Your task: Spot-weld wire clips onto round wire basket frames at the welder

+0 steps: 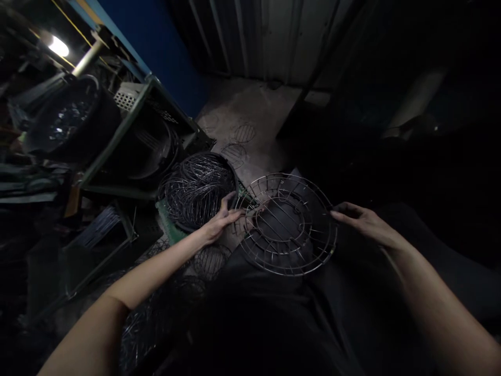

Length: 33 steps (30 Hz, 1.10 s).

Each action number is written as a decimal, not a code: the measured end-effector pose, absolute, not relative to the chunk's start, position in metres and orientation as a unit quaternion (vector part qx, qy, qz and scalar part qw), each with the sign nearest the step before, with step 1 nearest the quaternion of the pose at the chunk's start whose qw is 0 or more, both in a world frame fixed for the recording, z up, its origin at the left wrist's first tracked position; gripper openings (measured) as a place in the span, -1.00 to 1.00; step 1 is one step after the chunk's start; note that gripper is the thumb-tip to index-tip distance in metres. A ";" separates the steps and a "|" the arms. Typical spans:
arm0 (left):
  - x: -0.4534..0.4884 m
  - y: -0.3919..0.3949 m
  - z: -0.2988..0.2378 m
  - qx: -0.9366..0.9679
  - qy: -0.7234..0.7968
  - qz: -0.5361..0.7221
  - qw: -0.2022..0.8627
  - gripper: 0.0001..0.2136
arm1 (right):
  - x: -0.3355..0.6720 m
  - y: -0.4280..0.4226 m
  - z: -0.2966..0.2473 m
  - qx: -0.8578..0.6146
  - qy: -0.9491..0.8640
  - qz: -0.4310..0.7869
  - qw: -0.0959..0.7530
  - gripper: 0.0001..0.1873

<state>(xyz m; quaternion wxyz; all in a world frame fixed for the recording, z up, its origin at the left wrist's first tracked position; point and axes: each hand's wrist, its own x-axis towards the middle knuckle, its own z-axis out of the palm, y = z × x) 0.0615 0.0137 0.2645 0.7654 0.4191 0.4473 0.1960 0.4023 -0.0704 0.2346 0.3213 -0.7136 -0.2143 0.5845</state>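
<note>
Both forearms reach forward, holding a round wire guard over a dark lap.
Left hand (221,222) pinches the wire guard (287,224) at its left rim, fingers closed on the wire; right hand (362,219) grips the right rim, fingers curled. Just left, a bucket (198,190) holds more wire rings.

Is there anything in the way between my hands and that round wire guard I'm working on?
Nothing visible. The left hand already grips the round wire guard at its left rim, and the right hand touches its right rim. The guard rests over the lap.
</note>
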 end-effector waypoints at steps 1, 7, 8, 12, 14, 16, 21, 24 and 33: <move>0.064 0.014 0.264 0.392 0.450 0.196 0.778 -0.08 | 0.402 -0.070 0.234 -0.710 -0.199 0.591 0.326 -0.70; 0.066 0.013 0.259 0.337 0.471 0.204 0.789 -0.18 | 0.404 -0.070 0.226 -0.674 -0.160 0.636 0.341 -0.67; 0.065 0.013 0.258 0.340 0.482 0.208 0.781 -0.19 | 0.404 -0.070 0.225 -0.662 -0.157 0.647 0.345 -0.65; 0.060 0.009 0.255 0.356 0.509 0.233 0.748 -0.28 | 0.403 -0.071 0.223 -0.617 -0.111 0.688 0.364 -0.61; 0.058 0.006 0.255 0.351 0.502 0.230 0.757 -0.29 | 0.401 -0.071 0.223 -0.607 -0.085 0.698 0.371 -0.61; 0.056 0.003 0.256 0.335 0.492 0.218 0.773 -0.26 | 0.400 -0.070 0.223 -0.598 -0.074 0.703 0.378 -0.61; 0.054 -0.002 0.254 0.290 0.472 0.200 0.808 -0.22 | 0.403 -0.069 0.215 -0.589 -0.112 0.707 0.374 -0.55; 0.055 -0.003 0.254 0.278 0.472 0.197 0.813 -0.26 | 0.405 -0.070 0.213 -0.586 -0.129 0.707 0.374 -0.56; 0.051 -0.005 0.247 0.243 0.471 0.192 0.826 -0.22 | 0.404 -0.071 0.221 -0.557 -0.197 0.727 0.350 -0.52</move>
